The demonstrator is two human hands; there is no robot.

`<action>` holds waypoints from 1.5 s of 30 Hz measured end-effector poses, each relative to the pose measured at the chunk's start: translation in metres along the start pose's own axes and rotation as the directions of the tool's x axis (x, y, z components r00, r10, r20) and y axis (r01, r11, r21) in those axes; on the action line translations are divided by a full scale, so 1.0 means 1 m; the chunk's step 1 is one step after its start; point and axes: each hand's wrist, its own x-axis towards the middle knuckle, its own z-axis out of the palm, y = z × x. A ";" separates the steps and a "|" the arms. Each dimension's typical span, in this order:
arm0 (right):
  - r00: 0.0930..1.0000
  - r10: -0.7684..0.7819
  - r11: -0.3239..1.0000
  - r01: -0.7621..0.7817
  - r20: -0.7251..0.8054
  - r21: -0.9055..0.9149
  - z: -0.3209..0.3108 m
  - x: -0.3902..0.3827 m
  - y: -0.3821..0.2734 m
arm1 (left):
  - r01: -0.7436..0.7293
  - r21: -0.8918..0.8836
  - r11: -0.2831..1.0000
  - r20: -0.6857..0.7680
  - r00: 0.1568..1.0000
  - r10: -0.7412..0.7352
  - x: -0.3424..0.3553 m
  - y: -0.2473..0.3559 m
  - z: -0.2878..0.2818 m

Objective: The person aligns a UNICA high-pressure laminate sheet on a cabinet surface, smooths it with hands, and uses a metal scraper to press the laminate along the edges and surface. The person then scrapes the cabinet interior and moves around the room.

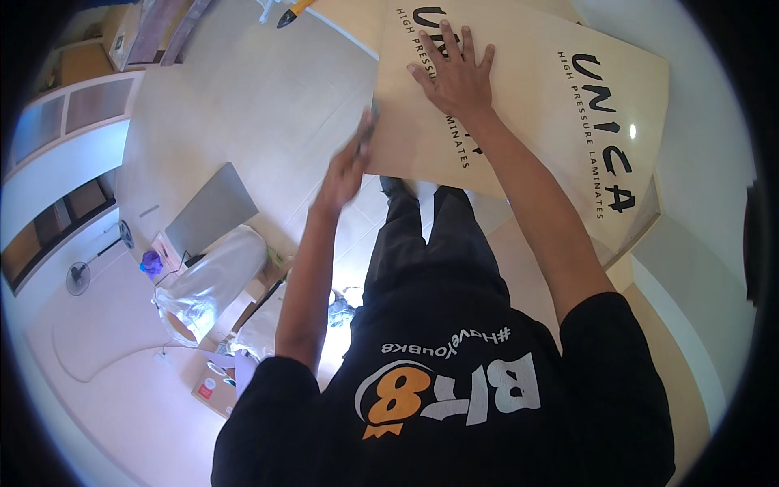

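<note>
A large pale wooden board [535, 73] with black printed lettering lies in front of me at the upper right. My right hand [458, 85] rests flat on its face, fingers spread. At the board's left edge, my left hand [347, 162], smeared by motion, grips a small dark grey tool [367, 126], too blurred to name, held upright along that edge. My dark-trousered legs and shoes show below the board.
A yellow-and-black hand tool [296, 11] lies beyond the board. At left are a grey panel [207, 207], a plastic-wrapped roll [207, 284], a standing fan [79, 277] and shelving. A pale wall [706, 130] runs along the right.
</note>
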 end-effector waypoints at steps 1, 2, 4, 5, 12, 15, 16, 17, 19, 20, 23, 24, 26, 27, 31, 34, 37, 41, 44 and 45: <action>1.000 0.007 1.000 -0.007 0.019 -0.007 0.000 0.001 0.000 | -0.046 0.015 0.999 0.002 0.999 0.046 -0.030 -0.001 0.004; 1.000 0.008 1.000 -0.008 0.009 0.000 0.001 0.001 0.000 | -0.006 -0.030 1.000 0.011 1.000 0.006 -0.056 -0.003 0.009; 0.999 0.008 1.000 -0.008 0.040 0.004 0.001 0.001 0.000 | 0.010 -0.075 0.997 0.017 1.000 -0.009 -0.071 -0.005 0.010; 1.000 0.001 1.000 0.000 -0.009 0.021 0.000 0.001 0.000 | 0.009 -0.068 0.998 0.028 1.000 -0.007 -0.063 -0.005 0.009; 1.000 0.003 1.000 -0.003 0.023 -0.006 -0.001 0.001 0.001 | 0.194 0.059 0.979 -0.130 0.974 -0.185 0.061 0.010 -0.006; 1.000 0.005 1.000 -0.005 0.027 -0.011 -0.002 0.003 0.001 | 0.019 0.110 0.994 -0.088 0.996 -0.009 -0.015 0.016 0.011; 0.999 0.004 1.000 -0.003 0.038 -0.010 -0.002 0.003 0.001 | 0.028 0.094 0.995 -0.036 0.999 -0.025 -0.042 0.018 0.016; 0.999 0.004 1.000 -0.004 0.037 0.014 -0.003 0.003 0.000 | 0.147 0.089 0.985 0.007 0.989 -0.148 -0.058 0.020 0.018; 0.999 -0.006 0.999 0.004 0.047 0.052 -0.003 0.002 0.000 | 0.076 0.037 0.996 -0.039 0.996 -0.074 -0.060 0.020 0.019; 1.000 -0.013 0.998 0.012 0.024 0.054 -0.004 0.002 0.000 | 0.042 0.040 0.998 -0.049 0.998 -0.040 -0.045 0.019 0.017; 1.000 -0.016 0.999 0.016 0.020 0.030 -0.004 0.002 0.000 | 0.155 0.038 0.987 -0.008 0.988 -0.155 0.037 0.014 0.000; 1.000 -0.016 1.000 0.016 0.013 0.025 -0.004 0.002 0.000 | 0.133 0.017 0.991 -0.001 0.991 -0.133 0.052 0.011 -0.001; 0.999 -0.025 1.000 0.025 0.019 0.015 -0.004 0.002 0.000 | 0.134 0.014 0.991 -0.016 0.991 -0.133 0.051 0.007 0.001; 1.000 -0.025 1.000 0.025 0.016 0.010 -0.004 0.002 0.000 | -0.001 0.023 1.000 -0.047 0.999 0.002 0.043 0.005 0.004; 1.000 -0.023 0.999 0.022 0.018 0.030 -0.003 0.002 0.002 | 0.131 0.005 0.991 -0.057 0.990 -0.130 -0.043 0.008 0.017; 1.000 -0.023 0.999 0.023 0.009 0.032 -0.001 0.002 0.003 | 0.312 -0.019 0.950 -0.053 0.948 -0.313 -0.045 0.019 0.014; 1.000 -0.016 0.998 0.015 0.016 0.056 -0.001 0.002 0.005 | 0.283 0.106 0.953 -0.099 0.957 -0.273 0.033 0.028 0.006; 1.000 -0.020 0.999 0.020 -0.008 0.041 0.000 0.002 0.005 | 0.063 0.188 0.980 -0.135 0.990 -0.037 0.071 0.032 0.008; 1.000 -0.020 0.998 0.021 -0.011 0.059 -0.001 0.001 0.004 | 0.295 0.192 0.936 -0.102 0.955 -0.280 -0.003 0.029 0.015; 1.000 -0.020 0.998 0.019 0.004 0.065 -0.002 0.000 0.004 | 0.269 0.118 0.956 -0.081 0.962 -0.261 -0.036 0.029 0.018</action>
